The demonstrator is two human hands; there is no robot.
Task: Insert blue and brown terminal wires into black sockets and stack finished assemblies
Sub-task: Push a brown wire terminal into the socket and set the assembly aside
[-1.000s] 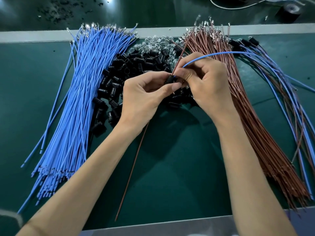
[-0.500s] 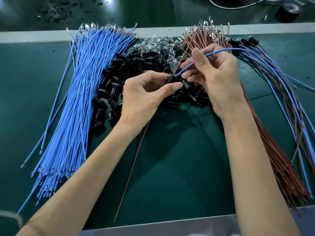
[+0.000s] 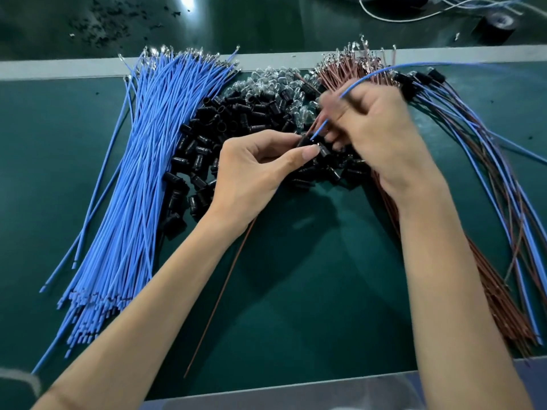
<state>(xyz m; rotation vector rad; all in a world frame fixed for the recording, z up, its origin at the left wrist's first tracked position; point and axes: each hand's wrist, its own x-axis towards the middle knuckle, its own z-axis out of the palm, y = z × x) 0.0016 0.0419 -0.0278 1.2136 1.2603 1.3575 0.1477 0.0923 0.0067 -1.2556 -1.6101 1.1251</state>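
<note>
Insertion is in hand, head view: your left hand (image 3: 254, 173) pinches a black socket (image 3: 306, 142) over the loose socket heap (image 3: 236, 113), brown wire (image 3: 221, 294) trailing below, while your blurred right hand (image 3: 381, 134) pinches the blue wire (image 3: 320, 128), tip at the socket. Next, likely, seat it fully, then lay it on the finished stack (image 3: 411, 84) at right. No containers show; parts lie loose on the green mat (image 3: 310, 276).

Matt green table (image 3: 296, 291); blue wires (image 3: 139, 179) in smooth plastic sheathing with shiny metal tips at 11 o'clock; glossy black plastic sockets (image 3: 236, 113); clear glassy bulbs (image 3: 275, 81) at 12 o'clock.
</note>
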